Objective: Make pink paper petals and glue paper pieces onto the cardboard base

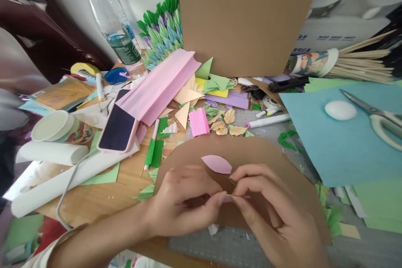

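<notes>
Both hands meet over a rounded piece of brown cardboard (194, 150). My left hand (188, 201) pinches one end of a small pink paper piece (228, 198) between thumb and fingers. Its other end is pinched by my right hand (276, 209). Most of that piece is hidden behind the fingertips. Just beyond the hands, a leaf-shaped pink paper cutout (217, 164) lies flat on the cardboard. Behind the cardboard are a bright pink paper pad (199, 122) and several pleated peach paper leaves (229, 116).
Scissors (377, 113) and a white egg-shaped object (341, 110) lie on blue paper (307, 134) at right. Left are a phone (117, 123), a paper cup (59, 127) and plastic bottles (122, 48). A large cardboard sheet (245, 16) stands at the back.
</notes>
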`<state>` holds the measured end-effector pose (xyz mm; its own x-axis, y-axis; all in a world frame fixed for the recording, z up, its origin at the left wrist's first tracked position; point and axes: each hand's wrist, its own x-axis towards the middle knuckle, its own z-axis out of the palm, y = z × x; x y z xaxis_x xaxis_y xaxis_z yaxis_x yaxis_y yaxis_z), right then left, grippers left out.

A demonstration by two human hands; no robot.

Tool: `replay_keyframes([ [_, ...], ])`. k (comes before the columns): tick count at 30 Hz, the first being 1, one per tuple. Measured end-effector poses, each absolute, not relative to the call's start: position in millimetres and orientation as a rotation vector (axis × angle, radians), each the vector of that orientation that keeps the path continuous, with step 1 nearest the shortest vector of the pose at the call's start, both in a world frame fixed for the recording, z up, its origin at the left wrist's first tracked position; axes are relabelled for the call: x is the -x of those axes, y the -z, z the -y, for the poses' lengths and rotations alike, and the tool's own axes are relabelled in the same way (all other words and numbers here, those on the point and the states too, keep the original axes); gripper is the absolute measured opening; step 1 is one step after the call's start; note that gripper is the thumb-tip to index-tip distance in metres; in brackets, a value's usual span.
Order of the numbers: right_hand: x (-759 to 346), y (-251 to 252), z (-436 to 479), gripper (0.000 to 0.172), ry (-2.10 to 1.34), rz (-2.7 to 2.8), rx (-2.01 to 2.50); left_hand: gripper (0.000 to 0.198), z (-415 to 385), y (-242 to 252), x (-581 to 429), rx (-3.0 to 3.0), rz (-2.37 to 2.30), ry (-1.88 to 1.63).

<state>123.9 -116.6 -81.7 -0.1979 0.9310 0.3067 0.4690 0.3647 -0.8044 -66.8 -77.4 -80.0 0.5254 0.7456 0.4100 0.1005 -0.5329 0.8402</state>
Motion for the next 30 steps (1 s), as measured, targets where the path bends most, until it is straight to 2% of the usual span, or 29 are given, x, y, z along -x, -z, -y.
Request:
replay_keyframes([
  [4, -130, 78, 116, 0.010, -0.281, 1.883, 1.264, 0.030, 81, 78, 68, -1.686, -0.765, -0.853],
  [7, -136, 81, 117, 0.016, -0.106, 1.981, 1.227, 0.042, 84, 76, 67, -1.395, -0.729, -0.650],
  [10, -138, 86, 118, 0.023, -0.036, 2.095, 1.149, 0.039, 85, 72, 65, -1.189, -0.763, -0.574],
  [13, -136, 87, 116, 0.020, 0.011, 2.116, 1.104, 0.033, 85, 70, 64, -1.126, -0.834, -0.563],
  [18, -129, 81, 114, 0.012, -0.063, 2.047, 1.176, 0.027, 85, 70, 64, -1.186, -0.809, -0.632],
  [30, -120, 90, 118, 0.017, -0.684, 1.776, 1.111, 0.016, 82, 78, 65, -1.500, -0.679, -0.807],
])
